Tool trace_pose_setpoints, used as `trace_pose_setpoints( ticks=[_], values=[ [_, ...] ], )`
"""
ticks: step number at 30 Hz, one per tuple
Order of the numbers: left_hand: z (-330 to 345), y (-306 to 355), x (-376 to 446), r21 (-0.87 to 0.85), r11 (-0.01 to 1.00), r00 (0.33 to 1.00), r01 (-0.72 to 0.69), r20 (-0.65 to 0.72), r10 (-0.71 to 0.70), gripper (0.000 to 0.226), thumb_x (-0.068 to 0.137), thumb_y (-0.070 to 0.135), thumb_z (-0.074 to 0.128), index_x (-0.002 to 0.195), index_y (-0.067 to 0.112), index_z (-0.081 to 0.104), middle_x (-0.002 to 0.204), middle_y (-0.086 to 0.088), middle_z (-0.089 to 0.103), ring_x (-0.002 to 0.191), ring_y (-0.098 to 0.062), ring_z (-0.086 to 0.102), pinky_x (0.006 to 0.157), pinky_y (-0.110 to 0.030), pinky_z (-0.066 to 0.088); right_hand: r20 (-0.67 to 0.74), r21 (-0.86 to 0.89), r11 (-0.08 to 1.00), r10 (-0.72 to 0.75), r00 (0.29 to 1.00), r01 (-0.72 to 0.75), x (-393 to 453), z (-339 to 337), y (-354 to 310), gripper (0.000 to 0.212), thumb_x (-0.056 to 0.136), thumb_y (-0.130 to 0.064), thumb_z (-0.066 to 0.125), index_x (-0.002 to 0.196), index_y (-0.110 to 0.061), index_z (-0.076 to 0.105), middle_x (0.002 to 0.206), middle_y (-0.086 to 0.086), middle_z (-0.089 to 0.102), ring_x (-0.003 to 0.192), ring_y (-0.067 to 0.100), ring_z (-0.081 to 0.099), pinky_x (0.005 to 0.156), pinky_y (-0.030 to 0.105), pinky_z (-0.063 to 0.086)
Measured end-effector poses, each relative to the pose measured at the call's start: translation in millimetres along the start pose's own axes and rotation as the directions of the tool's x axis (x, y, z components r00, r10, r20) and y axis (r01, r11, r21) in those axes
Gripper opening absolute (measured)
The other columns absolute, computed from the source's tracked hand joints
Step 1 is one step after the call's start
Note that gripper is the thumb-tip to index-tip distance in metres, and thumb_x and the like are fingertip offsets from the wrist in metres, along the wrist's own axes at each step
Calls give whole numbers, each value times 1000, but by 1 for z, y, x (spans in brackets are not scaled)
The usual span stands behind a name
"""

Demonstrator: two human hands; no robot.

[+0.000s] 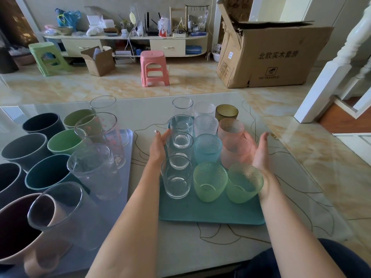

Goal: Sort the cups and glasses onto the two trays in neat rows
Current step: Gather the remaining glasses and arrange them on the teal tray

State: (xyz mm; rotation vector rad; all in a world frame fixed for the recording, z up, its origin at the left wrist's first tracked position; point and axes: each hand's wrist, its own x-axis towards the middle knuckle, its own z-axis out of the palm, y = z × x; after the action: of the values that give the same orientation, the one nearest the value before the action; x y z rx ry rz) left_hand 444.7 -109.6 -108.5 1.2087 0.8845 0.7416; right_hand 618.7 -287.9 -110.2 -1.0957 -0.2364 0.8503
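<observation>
A teal tray (210, 213) holds three rows of glasses: clear ones (176, 177) on the left, textured blue (207, 147) and green (209, 181) ones in the middle, pink (234, 149) and green (244, 182) ones on the right. My left hand (159, 146) lies flat against the left row with straight fingers. My right hand (260, 151) lies flat against the right side of the pink glasses. A grey tray (125, 167) at the left carries dark, green and pink cups (46, 175) and tall clear glasses (94, 169).
The table top (291, 187) is glass over a marble pattern and ends near my lap. An amber glass (226, 112) stands at the teal tray's far end. On the floor beyond are a pink stool (153, 67), a green stool (47, 57) and a big cardboard box (271, 55).
</observation>
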Motion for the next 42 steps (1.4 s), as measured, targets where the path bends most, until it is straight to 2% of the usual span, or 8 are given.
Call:
trace_pose_setpoints(
  ticks=[6, 10, 17, 22, 26, 37, 39, 42],
  values=[
    [-9, 1, -7, -117, 990, 995, 73, 80, -64, 59, 102, 36, 8, 137, 4, 44, 139, -9, 49, 131, -21, 43, 103, -30, 33, -36, -123, 992, -22, 999, 18, -14, -1, -8, 111, 54, -93, 40, 145, -30, 31, 149, 6, 39, 132, 28, 44, 107, 58, 33],
    [-14, 2, -27, -167, 979, 981, 121, 171, -92, 58, 102, 35, 6, 136, 7, 44, 124, -3, 53, 115, -20, 50, 86, -27, 42, 11, -110, 994, 2, 1000, -1, -26, 0, -7, 85, 84, -73, 6, 149, -20, 20, 147, 12, 39, 131, 32, 43, 97, 48, 44],
    [-19, 5, -56, -82, 993, 979, 84, 191, -67, 59, 103, 34, 7, 129, 9, 53, 118, -4, 59, 118, -23, 53, 97, -32, 36, 81, -185, 983, 20, 996, -5, -40, 9, -8, 80, 88, -67, 2, 137, -18, 40, 117, 5, 61, 98, 20, 66, 70, 33, 60],
    [-17, 8, -66, -62, 997, 980, 53, 194, -40, 54, 103, 29, 9, 130, 7, 50, 113, -1, 57, 106, -18, 53, 78, -23, 43, 25, -211, 977, 22, 999, -16, -45, 9, -11, 77, 90, -65, 2, 141, -18, 35, 130, 8, 53, 117, 27, 52, 95, 43, 47],
    [-18, 6, -66, -56, 997, 982, 46, 188, -34, 55, 103, 31, 10, 129, 6, 51, 116, -4, 58, 110, -21, 54, 88, -29, 41, -86, -397, 917, -69, 994, 29, -58, 6, -16, 78, 91, -64, 2, 149, -15, 18, 156, 3, 22, 144, 21, 21, 119, 46, 15],
    [-23, 4, -98, 31, 986, 983, -162, 89, 159, 43, 101, 34, 32, 139, 18, 43, 147, 8, 38, 138, -8, 31, 115, -27, 20, 4, -716, 682, -213, 977, 152, -132, 17, -17, 75, 86, -52, 52, 148, -25, 21, 155, -3, 24, 141, 15, 26, 107, 30, 26],
    [-21, 7, -110, 298, 896, 944, -330, 103, 313, 45, 95, 39, 42, 138, 23, 44, 151, 5, 33, 143, -7, 20, 120, -32, 13, 37, -786, 601, -184, 982, 142, -147, 16, -12, 94, 70, -61, 64, 147, -36, 16, 155, -8, 21, 141, 12, 23, 106, 31, 25],
    [-14, 17, -133, 607, 408, 713, -682, 427, 556, 61, 84, 55, 39, 137, 28, 44, 148, 8, 35, 143, -7, 21, 119, -29, 2, 65, -851, 500, -207, 976, 163, -156, 14, -3, 104, 66, -47, 78, 147, -37, 13, 153, -8, 25, 139, 12, 26, 99, 26, 25]
  ],
)
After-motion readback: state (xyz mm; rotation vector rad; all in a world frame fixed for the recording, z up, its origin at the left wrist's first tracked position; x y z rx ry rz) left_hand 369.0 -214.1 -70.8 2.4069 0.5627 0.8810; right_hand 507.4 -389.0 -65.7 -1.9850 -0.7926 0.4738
